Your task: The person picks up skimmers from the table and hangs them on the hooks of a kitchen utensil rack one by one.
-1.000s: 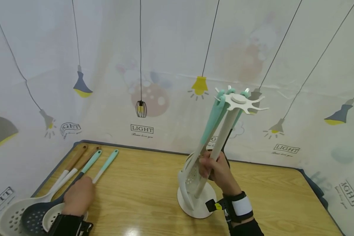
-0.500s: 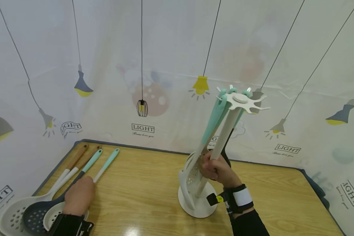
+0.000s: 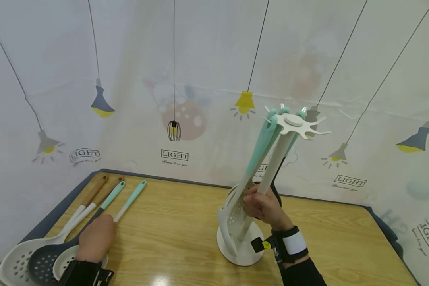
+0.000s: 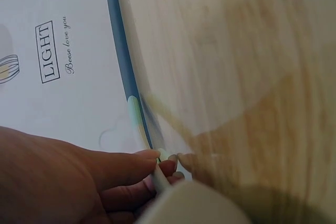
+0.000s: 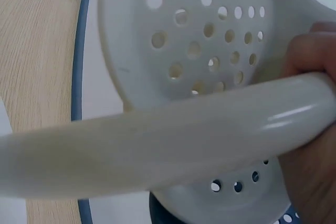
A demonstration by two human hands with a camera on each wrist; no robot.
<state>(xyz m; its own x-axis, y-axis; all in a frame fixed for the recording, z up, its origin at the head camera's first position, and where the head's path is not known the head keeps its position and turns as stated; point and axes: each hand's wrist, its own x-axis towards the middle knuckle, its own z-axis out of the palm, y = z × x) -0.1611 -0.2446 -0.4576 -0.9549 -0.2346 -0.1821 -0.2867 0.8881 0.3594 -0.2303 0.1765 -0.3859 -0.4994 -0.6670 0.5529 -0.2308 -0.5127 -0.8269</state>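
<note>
At the table's left, my left hand (image 3: 97, 238) pinches the pale shaft of a skimmer with a mint handle (image 3: 135, 194). Its white perforated head (image 3: 61, 262) lies partly under that hand. In the left wrist view, the thumb and fingers of the left hand (image 4: 121, 182) close on the shaft. On the right, my right hand (image 3: 264, 208) grips the pole of a white utensil stand (image 3: 238, 254) with a hooked top. Several mint-handled utensils (image 3: 260, 149) hang from the hooks. The right wrist view shows a white perforated head (image 5: 210, 40) behind the pole (image 5: 173, 135).
Left of my left hand lie a dark skimmer (image 3: 44, 260) with a mint handle and a white skimmer (image 3: 18, 264). Two wooden handles (image 3: 94, 190) point toward the back edge. The wooden table (image 3: 175, 222) ends at a wall covering (image 3: 207, 59) printed with lamps.
The head view has shifted slightly. Both hands keep their grips and stay nearly in place.
</note>
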